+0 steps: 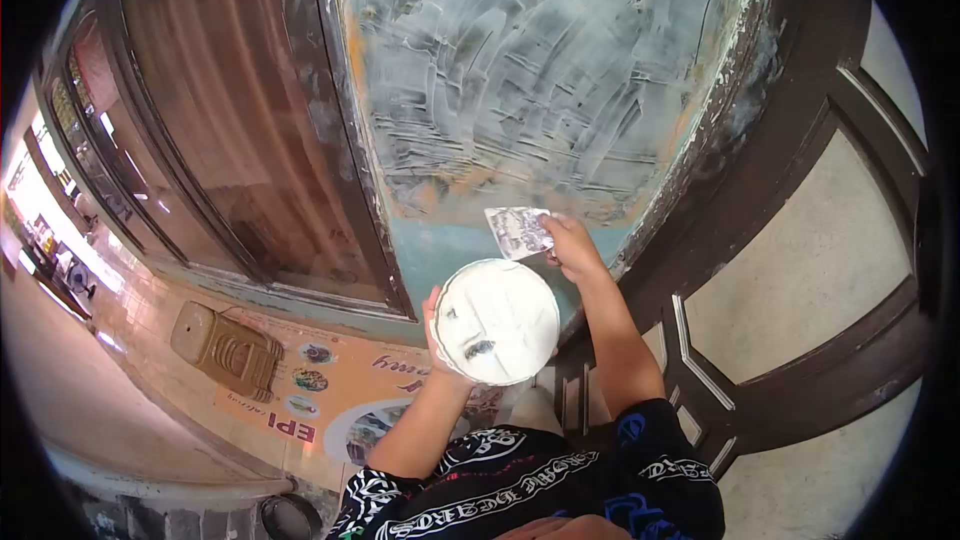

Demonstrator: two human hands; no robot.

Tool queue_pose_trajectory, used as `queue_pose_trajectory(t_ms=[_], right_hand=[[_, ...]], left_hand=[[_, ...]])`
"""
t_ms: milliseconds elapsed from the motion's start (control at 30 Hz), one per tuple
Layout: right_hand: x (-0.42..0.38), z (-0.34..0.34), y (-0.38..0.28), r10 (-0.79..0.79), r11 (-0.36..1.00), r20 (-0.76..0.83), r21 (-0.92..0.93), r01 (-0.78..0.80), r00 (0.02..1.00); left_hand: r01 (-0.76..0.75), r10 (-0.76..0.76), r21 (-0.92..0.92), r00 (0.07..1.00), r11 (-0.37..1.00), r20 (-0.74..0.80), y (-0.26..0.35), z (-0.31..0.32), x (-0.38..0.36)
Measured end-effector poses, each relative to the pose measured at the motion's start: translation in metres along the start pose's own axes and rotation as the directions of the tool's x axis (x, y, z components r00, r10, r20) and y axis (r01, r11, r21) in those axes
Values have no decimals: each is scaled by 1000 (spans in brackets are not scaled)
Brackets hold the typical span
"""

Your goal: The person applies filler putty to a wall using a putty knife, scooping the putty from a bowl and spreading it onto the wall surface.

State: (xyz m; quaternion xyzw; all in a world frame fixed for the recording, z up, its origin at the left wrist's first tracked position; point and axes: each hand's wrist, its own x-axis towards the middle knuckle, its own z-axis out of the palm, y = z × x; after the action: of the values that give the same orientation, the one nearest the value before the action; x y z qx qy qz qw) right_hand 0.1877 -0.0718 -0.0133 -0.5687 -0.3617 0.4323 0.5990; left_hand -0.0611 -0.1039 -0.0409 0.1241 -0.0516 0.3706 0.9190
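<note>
My left hand [437,332] is closed round the side of a round tub of white putty [515,315], held up in front of my body. The putty surface is uneven, with a dark gap near its lower left. In my right hand [572,248] is a flat putty scraper [517,231], gripped at its right edge between thumb and fingers. Its face is smeared with white and grey. The scraper is just above the tub's far rim, close to the wall panel [530,80], which carries streaky whitish strokes over blue-green paint.
A brown-framed window [230,110] with a reddish curtain stands left of the panel. Dark panelled woodwork [800,240] rises on the right. An orange printed banner [350,380] covers the floor, with a brown plastic stool [228,348] lying at its left.
</note>
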Motion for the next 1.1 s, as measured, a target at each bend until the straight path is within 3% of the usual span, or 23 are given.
queue_pose_trajectory(t_ms=[33, 100, 133, 233, 267, 300, 333, 367, 433, 500, 533, 633, 700, 767, 833, 900, 933, 1033, 1100], right_hand=[[3, -8, 21, 2, 1000, -2, 1, -2, 1000], [5, -28, 53, 82, 906, 52, 412, -96, 995], [-9, -26, 50, 31, 866, 33, 498, -44, 999], [-55, -10, 19, -35, 845, -84, 530, 74, 996], [-64, -16, 18, -135, 872, -11, 473, 124, 991], [-69, -14, 13, -130, 871, -9, 476, 119, 991], [-73, -10, 8, -203, 919, -14, 341, 195, 979], [-79, -5, 1, -273, 942, -8, 199, 269, 962], [-90, 3, -10, -190, 970, -19, 149, 190, 982], [-93, 7, -9, -252, 968, 34, 22, 252, 967], [-94, 12, -9, -271, 961, -25, -70, 269, 962], [-89, 7, -1, -309, 950, 59, -29, 311, 949], [-90, 14, -1, -346, 938, 58, 16, 346, 936], [-96, 21, -10, -333, 924, 123, -158, 349, 935], [-90, 21, -4, -356, 918, 134, -136, 373, 925], [-84, 25, -4, -379, 910, 154, -115, 397, 913], [-81, 27, -4, -367, 922, 153, -69, 380, 918], [-85, 46, -19, -321, 946, 136, -2, 325, 937], [-76, 52, -28, -293, 907, 294, -216, 361, 910]], left_hand=[[19, -18, -52, 1000, 998, 22, 1, 0, -7], [36, -31, -104, 998, 994, 49, 6, -3, -12], [3, -4, -88, 1000, 996, -6, 9, -7, -14], [-52, 52, -4, 997, 999, -65, 8, -4, -9], [-53, 54, 20, 997, 998, -48, 9, -6, -6], [-53, 54, 45, 998, 998, -32, 9, -8, -2], [-109, 117, 77, 988, 991, -102, 10, -12, 1], [-93, 96, 42, 993, 995, -64, 11, -12, 3], [-119, 119, -7, 992, 993, -45, 9, -4, 10], [-106, 108, 32, 993, 994, -46, 4, -2, 11], [-92, 95, 67, 994, 994, -53, 3, 0, 11], [-49, 44, 69, 996, 996, 72, 3, 3, 8], [-61, 64, -36, 994, 997, 89, 3, -1, 3], [-58, 57, 7, 992, 998, 114, 5, 1, 2], [-79, 73, 31, 984, 996, 164, 6, 12, -3], [-142, 143, -198, 990, 970, -10, 15, -1, -3], [-156, 157, -197, 988, 968, -10, 16, -6, -3], [-233, 230, -59, 972, 971, -53, 22, -2, -3], [-237, 232, 120, 971, 964, 56, 24, 13, -8]])
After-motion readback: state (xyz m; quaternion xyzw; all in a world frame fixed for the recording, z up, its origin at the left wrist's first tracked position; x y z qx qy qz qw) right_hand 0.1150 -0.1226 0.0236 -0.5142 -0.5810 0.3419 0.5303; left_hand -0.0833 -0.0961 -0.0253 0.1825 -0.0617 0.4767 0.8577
